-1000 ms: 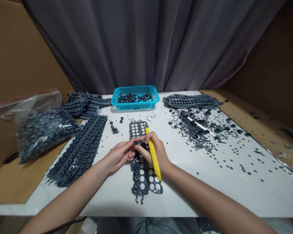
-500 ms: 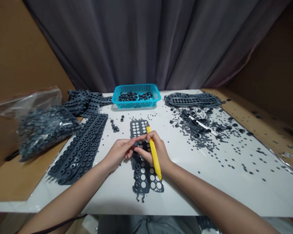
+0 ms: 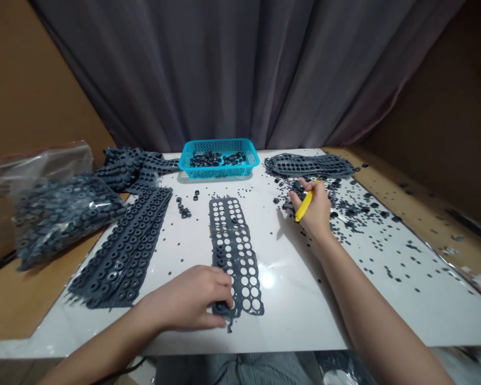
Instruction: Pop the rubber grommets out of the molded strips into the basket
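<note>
A dark grey rubber sheet (image 3: 240,251) with rows of round holes lies on the white table. Several rubber rings still sit in its left column. My left hand (image 3: 198,299) is over the sheet's near left corner, with thumb and fingers curled around a rubber ring (image 3: 221,306) there; the fingertips partly hide it. Further right, my right hand (image 3: 315,208) holds a yellow pen-shaped tool (image 3: 304,206) in its closed fingers, above scattered small black pieces (image 3: 348,214). The tool's blunt end points toward me; its other end is hidden behind the hand.
A turquoise basket (image 3: 218,172) with black pieces stands at the back. To the left lie stacked ringed sheets (image 3: 124,251), a clear bag of rings (image 3: 68,214) and a bunched sheet (image 3: 124,166). Bundled perforated strips (image 3: 310,164) rest back right. A few loose rings (image 3: 183,208) lie left of centre.
My hands, together over the sheet before, have parted. The right hand has moved right and away with the yellow tool; the left has come down to the sheet's near end.
</note>
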